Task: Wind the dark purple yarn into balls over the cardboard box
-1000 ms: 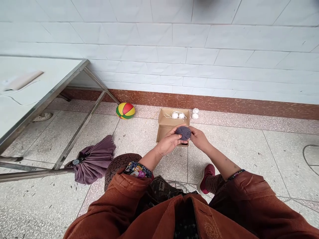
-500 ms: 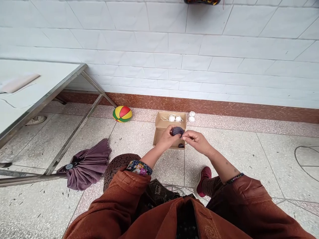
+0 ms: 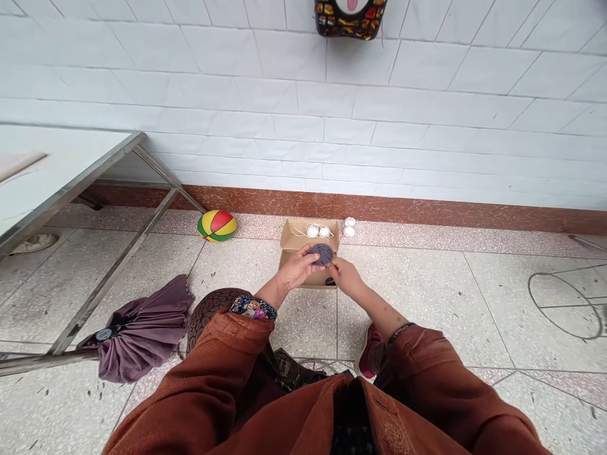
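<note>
- Left hand (image 3: 296, 270): fingers curled around the grey yarn ball (image 3: 322, 254), just below frame centre.
- Right hand (image 3: 346, 276): fingertips at the ball's right edge; cannot tell what they pinch.

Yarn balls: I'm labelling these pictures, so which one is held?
The dark grey ball, in the left hand; white balls lie in or beside the open box.

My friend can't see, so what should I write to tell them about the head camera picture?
A person's left hand holds a dark ball of yarn, with the right hand at its edge, over an open cardboard box. Two white balls lie in the box's far half; a colorful ball sits near the wall.
</note>
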Motion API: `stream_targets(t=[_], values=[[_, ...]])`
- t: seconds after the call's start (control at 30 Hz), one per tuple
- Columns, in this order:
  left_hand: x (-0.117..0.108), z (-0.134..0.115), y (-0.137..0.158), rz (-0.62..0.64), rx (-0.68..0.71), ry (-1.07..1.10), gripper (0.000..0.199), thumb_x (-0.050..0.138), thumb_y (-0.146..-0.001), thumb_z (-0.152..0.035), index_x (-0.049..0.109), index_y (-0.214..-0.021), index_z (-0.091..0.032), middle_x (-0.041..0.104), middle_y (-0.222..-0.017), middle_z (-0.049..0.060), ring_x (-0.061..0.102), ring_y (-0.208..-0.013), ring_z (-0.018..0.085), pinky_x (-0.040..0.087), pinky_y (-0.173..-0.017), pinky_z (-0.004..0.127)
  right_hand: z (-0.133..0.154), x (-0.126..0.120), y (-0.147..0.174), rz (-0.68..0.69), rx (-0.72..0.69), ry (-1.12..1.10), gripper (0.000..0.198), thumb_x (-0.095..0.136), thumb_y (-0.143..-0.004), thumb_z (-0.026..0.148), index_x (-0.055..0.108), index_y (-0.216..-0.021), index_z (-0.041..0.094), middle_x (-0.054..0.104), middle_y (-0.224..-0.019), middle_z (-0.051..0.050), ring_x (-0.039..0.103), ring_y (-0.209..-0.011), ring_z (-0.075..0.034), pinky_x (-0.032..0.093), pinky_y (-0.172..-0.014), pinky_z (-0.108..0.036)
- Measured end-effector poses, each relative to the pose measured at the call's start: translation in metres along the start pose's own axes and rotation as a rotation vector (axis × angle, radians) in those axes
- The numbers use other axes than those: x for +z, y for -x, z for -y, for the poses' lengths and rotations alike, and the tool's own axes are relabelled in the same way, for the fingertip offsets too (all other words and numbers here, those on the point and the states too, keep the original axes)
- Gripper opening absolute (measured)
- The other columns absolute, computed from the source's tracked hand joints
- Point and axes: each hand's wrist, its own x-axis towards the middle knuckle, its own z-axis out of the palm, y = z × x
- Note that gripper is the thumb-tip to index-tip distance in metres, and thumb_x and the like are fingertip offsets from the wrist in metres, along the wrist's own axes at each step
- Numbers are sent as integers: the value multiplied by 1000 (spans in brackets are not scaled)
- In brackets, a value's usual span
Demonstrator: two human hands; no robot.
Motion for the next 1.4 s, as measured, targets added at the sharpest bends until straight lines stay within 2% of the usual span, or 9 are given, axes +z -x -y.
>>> stream_targets(t=[0.17,0.3,0.5,0.7,0.87,0.97,1.07,1.27,1.4], values=[[-12,14,-7,-223,30,-401,45,83,-59,-32,66,-98,-15,69,-96,6,62,-87,18,50,-76,30,3,10,18,119,-69,-85,15,57,-92,29,64,-81,22,63,-77,0,58,-76,-17,45,-76,-28],[-8,40,13,-164,19,-591,49,85,-55,-33,66,-97,-15,68,-93,3,60,-88,18,48,-81,31,5,2,33,49,-64,-284,21,59,-93,39,68,-84,21,67,-83,-1,60,-81,-17,48,-81,-30],[-1,61,74,44,-76,-274,67,81,-70,-36,56,-132,-25,66,-109,6,61,-89,17,45,-69,25,4,-1,49,-122,57,-229,20,58,-90,37,64,-81,21,65,-83,-1,59,-82,-17,48,-82,-30],[-15,53,103,40,15,91,56,82,-70,-37,64,-120,-21,67,-108,6,62,-84,15,49,-74,28,13,53,93,-109,191,-94,20,47,-94,28,53,-75,22,53,-68,3,52,-70,-16,44,-69,-27],[-27,60,107,-126,74,117,45,85,-66,-33,63,-103,-18,68,-97,3,62,-85,14,50,-81,29,42,74,118,96,-49,122,15,56,-93,23,57,-78,22,60,-78,0,56,-76,-18,44,-75,-28],[-26,62,106,-166,120,5,50,87,-62,-31,65,-105,-17,69,-99,3,62,-89,14,49,-86,28,61,60,108,125,-230,203,14,55,-98,26,63,-87,22,64,-88,-3,59,-85,-19,45,-79,-29],[-24,60,107,-126,141,-149,54,89,-60,-29,68,-109,-16,70,-104,5,62,-97,18,47,-92,31,71,36,82,69,-258,206,17,57,-98,30,67,-87,22,63,-87,-3,59,-81,-17,45,-77,-28],[-30,63,120,122,29,47,67,85,-67,-36,64,-129,-23,66,-123,10,63,-102,21,49,-86,33,41,32,53,-101,-75,74,19,62,-91,33,64,-77,21,62,-77,-1,57,-76,-17,45,-74,-28],[-41,71,118,-2,33,263,54,85,-66,-37,67,-113,-18,69,-111,8,65,-91,17,51,-83,31,15,69,81,-57,-15,29,24,55,-94,38,63,-79,21,64,-77,-2,59,-76,-18,47,-75,-30]])
